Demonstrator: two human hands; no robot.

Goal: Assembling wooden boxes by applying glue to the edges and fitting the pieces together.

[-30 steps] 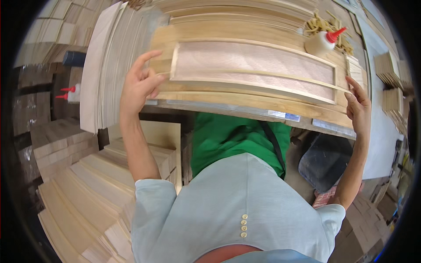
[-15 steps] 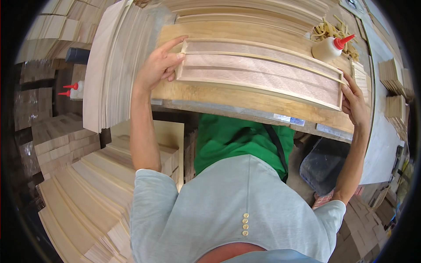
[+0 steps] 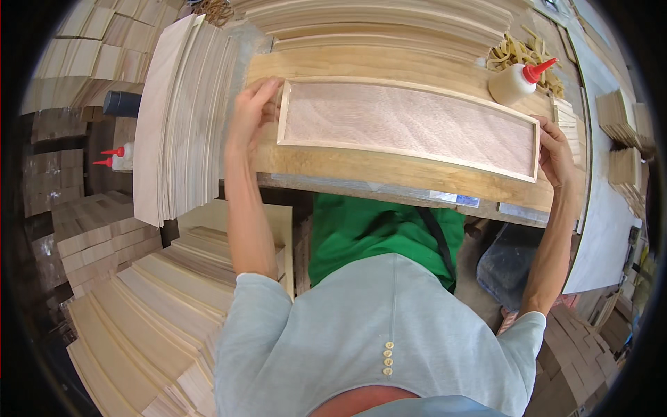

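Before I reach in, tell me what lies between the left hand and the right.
In the head view, a long, shallow plywood-backed wooden frame lies between the left hand and the right hand, one at each short end.

Pinkish, with wavy grain, on the panel [image 3: 410, 128], upper centre; yellow-brown on the worktop [image 3: 354, 164]; creamy white and red on the bottle [image 3: 508, 85], upper right.

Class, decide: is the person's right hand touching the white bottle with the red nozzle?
Apart: the head view shows a strip of wooden bench between the right hand and the white bottle.
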